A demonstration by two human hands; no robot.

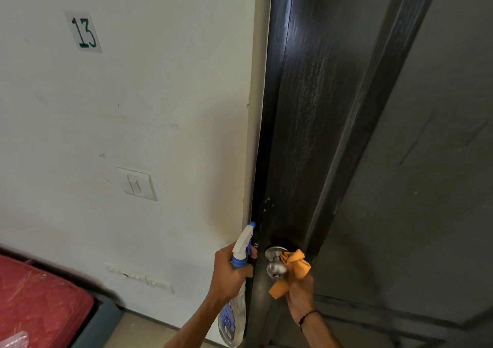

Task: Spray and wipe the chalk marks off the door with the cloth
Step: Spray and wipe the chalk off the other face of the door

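While the dark door (317,123) fills the right side, its stile looks streaked, perhaps damp. Beside it on the white wall (160,94) sits a light switch (137,184). Left hand (229,273) grips the spray bottle (236,289). Right hand (300,295) clutches the orange cloth (296,263) against the metal knob (276,262).

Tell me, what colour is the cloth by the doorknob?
Orange: the crumpled orange cloth shows clearly in the head view.
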